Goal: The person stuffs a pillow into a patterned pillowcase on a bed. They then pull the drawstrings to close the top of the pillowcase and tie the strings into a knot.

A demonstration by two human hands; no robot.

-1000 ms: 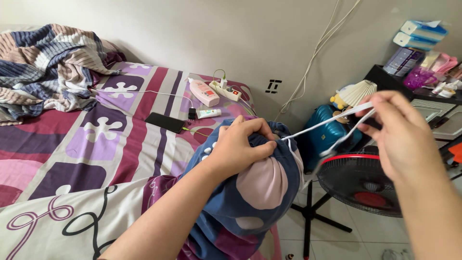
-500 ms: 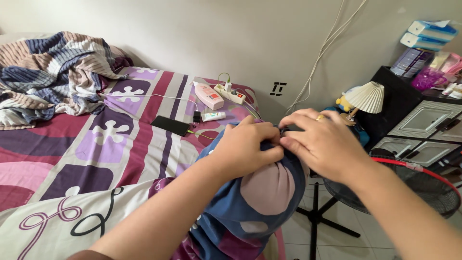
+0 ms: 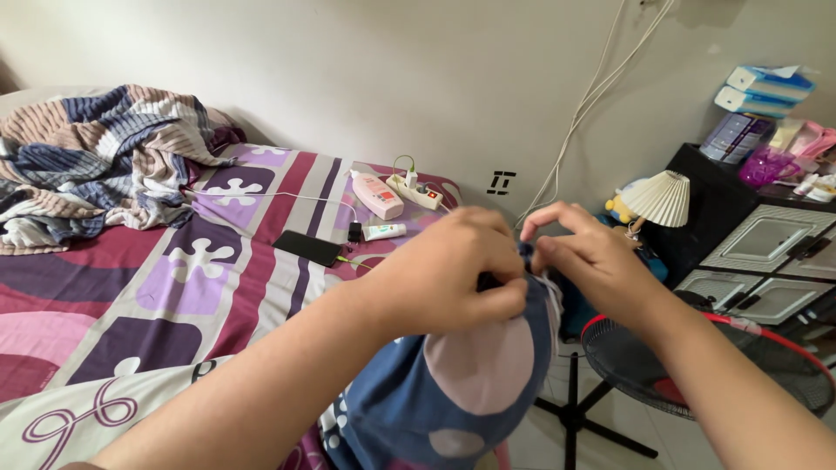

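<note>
the cloth bundle (image 3: 461, 383), blue with pink spots, is held up in front of the bed (image 3: 174, 278), above its near corner and beside the standing fan (image 3: 697, 365). its gathered neck is clenched in the left hand (image 3: 444, 278), which is closed tight around the bunched fabric at the top. the right hand (image 3: 583, 257) is set just beside it, fingertips pinched together on the neck, where a bit of white cord (image 3: 549, 292) can be seen; whether the cord itself is gripped cannot be told. the filling and gathering appear done, as the bundle is full and round; the fastening of the neck seems to be in hand, and no finished knot is visible. a black phone (image 3: 306, 248) and a lotion bottle (image 3: 377, 195) lie on the bed behind.
</note>
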